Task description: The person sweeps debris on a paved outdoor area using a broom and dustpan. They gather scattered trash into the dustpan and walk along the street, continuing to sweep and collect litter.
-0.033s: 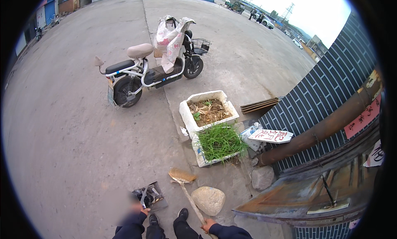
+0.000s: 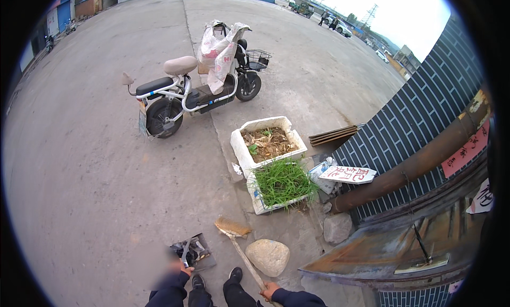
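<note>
My left hand [image 2: 187,270] is closed around the handle of a dark dustpan [image 2: 206,264], which rests low beside my shoes. Black scraps lie in the pan. A blurred patch hides the area left of that hand. The fingers of my right hand [image 2: 270,291] wrap round the pale wooden stick of a broom [image 2: 247,258]. Its straw-coloured head [image 2: 232,227] touches the concrete ahead of my feet, to the right of the dustpan and apart from it.
A large rounded stone [image 2: 268,257] sits right of the broom stick. Beyond are two white foam planters [image 2: 240,150], one with green grass [image 2: 281,183]. Farther off stands an electric scooter [image 2: 196,97]. A brick wall [image 2: 409,102], rusty pipe [image 2: 409,169] and white sign [image 2: 348,174] line the right.
The broom head has shifted very slightly to the left. My left hand and the dustpan look the same.
</note>
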